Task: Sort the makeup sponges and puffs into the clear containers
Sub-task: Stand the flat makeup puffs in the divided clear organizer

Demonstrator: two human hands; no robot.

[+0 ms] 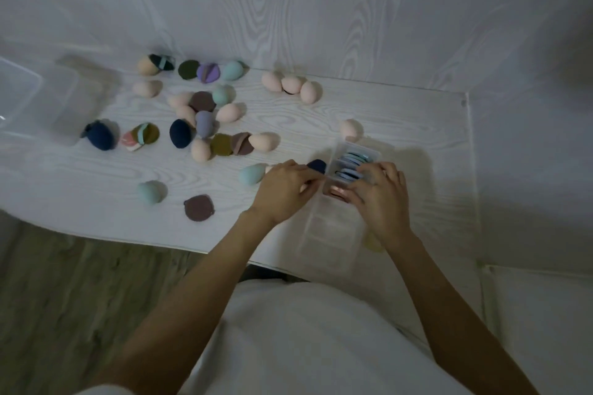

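— On the left, our left hand (pixel 285 191) curls against the clear container (pixel 333 224), a navy puff (pixel 317 166) just beyond its fingers.

— And our right hand (pixel 382 199) presses blue puffs (pixel 351 165) inside; whether either hand pinches anything, we cannot tell through blur.

1. Bare table (pixel 369 106) lies open at centre right, between the three pink sponges (pixel 291 85) and the divided container (pixel 340 199).
2. Scattered sponges and puffs (pixel 199 125) crowd the centre left.
3. An empty clear box (pixel 48 99) blocks the far left.
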